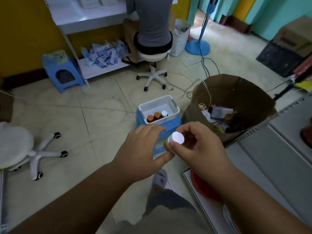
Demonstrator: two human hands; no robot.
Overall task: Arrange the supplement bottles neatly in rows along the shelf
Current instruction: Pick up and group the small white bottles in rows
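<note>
The right hand (200, 149) pinches an amber plastic bottle with a round white cap (175, 139) above the floor; the left hand (143, 149), fingers relaxed, touches its side with the thumb.

Landmark: basket (158, 107), set on a stool (170, 123). In the basket, three bottles (157, 116) in a row along its near wall. Box (236, 102) just right of the basket; shelf (270, 157) right of it, nearer the camera. Both hands (140, 152) before the basket, a fourth bottle (175, 140) between them. Seated person (152, 31) well behind the basket.
</note>
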